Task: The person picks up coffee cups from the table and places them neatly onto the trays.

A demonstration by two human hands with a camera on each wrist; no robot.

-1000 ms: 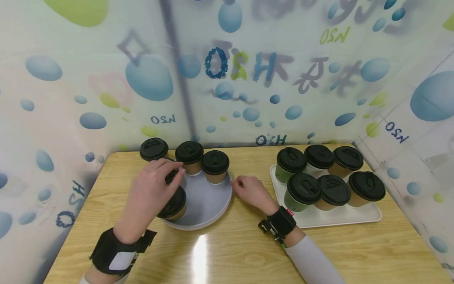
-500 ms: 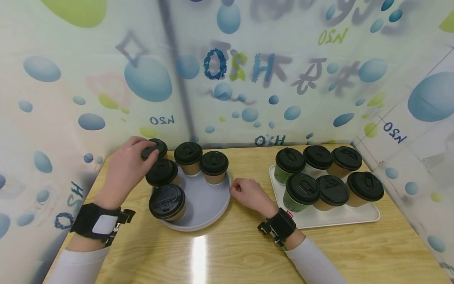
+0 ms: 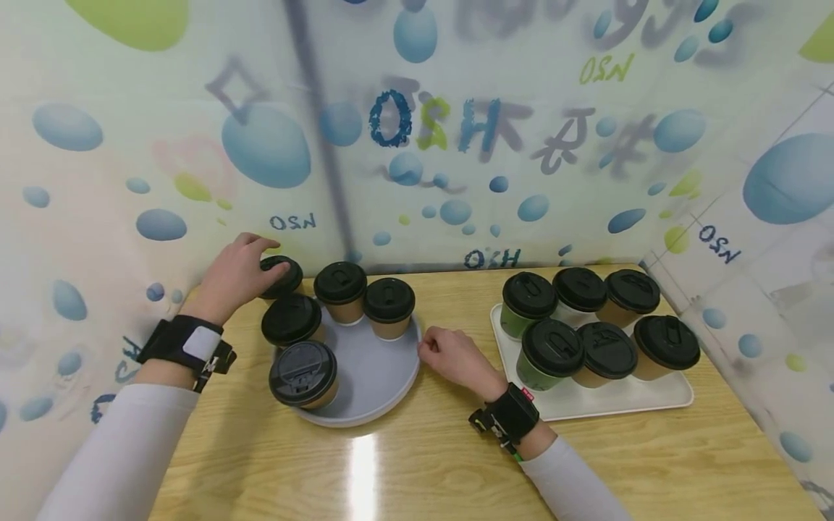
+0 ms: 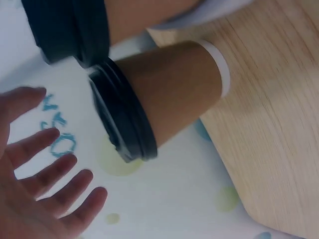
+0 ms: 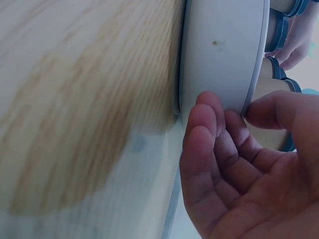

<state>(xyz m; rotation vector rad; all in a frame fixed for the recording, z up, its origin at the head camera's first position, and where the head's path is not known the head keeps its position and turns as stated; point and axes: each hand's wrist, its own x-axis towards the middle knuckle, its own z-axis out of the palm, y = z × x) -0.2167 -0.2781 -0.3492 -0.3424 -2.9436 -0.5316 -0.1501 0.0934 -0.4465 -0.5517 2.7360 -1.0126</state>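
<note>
My left hand is over a brown paper cup with a black lid at the table's back left corner. In the left wrist view its fingers are spread and apart from that cup, which stands on the wood beside the round tray. My right hand holds the right side of the round grey tray. In the right wrist view, thumb and index finger pinch the rim while the other fingers curl against the tray's outer wall. Several lidded brown cups stand along the tray's left and back.
A white rectangular tray on the right bears several black-lidded cups, two of them green, the others brown or white. Behind the wooden table rises a patterned wall cover, close to the back left cup.
My left hand has let go of a cup at the tray's left side and moved back and left over the corner cup, its fingers spreading. The right hand stays at the tray rim.
</note>
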